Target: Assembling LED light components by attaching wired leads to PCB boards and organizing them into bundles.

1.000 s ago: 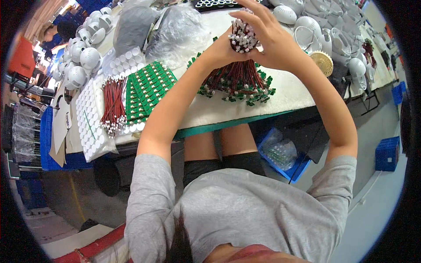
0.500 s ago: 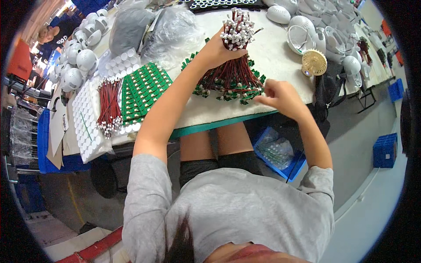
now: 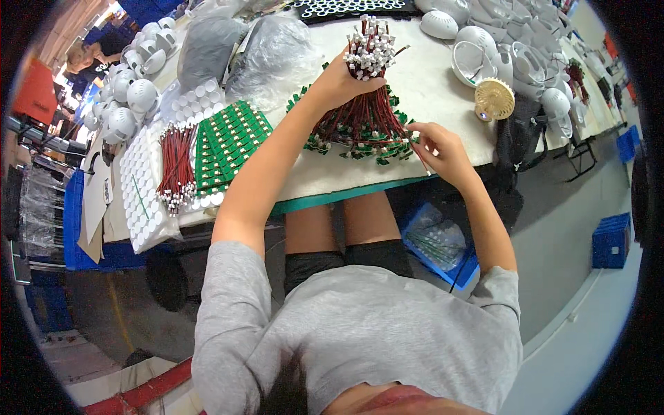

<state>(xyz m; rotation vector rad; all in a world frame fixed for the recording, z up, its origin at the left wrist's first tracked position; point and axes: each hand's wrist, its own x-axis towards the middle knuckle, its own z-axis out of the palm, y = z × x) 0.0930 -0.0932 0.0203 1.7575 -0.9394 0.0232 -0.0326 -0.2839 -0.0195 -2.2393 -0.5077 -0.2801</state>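
Observation:
My left hand (image 3: 340, 84) is wrapped round a thick bundle of dark red wires (image 3: 368, 114), holding it upright on the table. White connectors (image 3: 370, 52) crowd together above my grip. Below it the wires fan out to small green circuit boards (image 3: 384, 153), which lie in a ring on the pale tabletop. At the ring's right edge, my right hand (image 3: 446, 151) has thumb and forefinger pinched on a small circuit board. A loose red wire (image 3: 421, 161) with a pale tip slants down beside those fingers. My fingertips partly hide the board.
Left of my arm lie green circuit board panels (image 3: 232, 142), a second red wire bundle (image 3: 178, 162) and sheets of white discs (image 3: 138, 207). Plastic bags (image 3: 273, 55) sit behind. White plastic shells (image 3: 477, 41) and a yellow fan (image 3: 494, 99) stand right; a blue bin (image 3: 453, 266) sits below.
My right hand has closed from loosely curled fingers into a pinch at the bundle's right edge. A loose red wire now shows under it. My left hand keeps its hold.

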